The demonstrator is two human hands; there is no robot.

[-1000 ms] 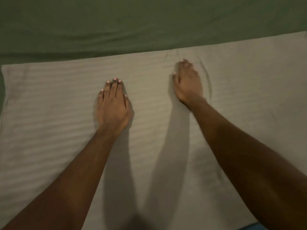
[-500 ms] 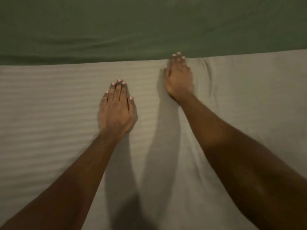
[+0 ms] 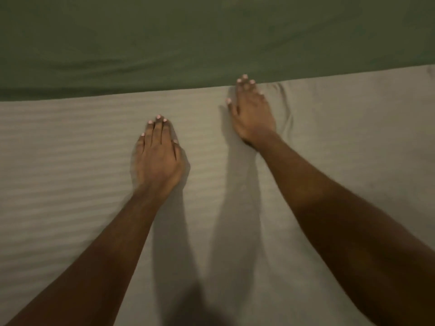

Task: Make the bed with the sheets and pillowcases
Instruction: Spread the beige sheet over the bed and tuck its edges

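The striped sheet [image 3: 70, 175] lies spread flat over the near part of the bed, its far edge running straight across the green sheet [image 3: 164, 43] beneath. In the last second the right hand [image 3: 253, 114] has slid forward from inside the cloth to that far edge, its fingertips now just over it. It lies flat, fingers straight, gripping nothing. The left hand [image 3: 157, 158] has stayed pressed flat, fingers together, holding nothing. A small crease [image 3: 286, 107] remains beside the right hand, so smoothing looks nearly finished.
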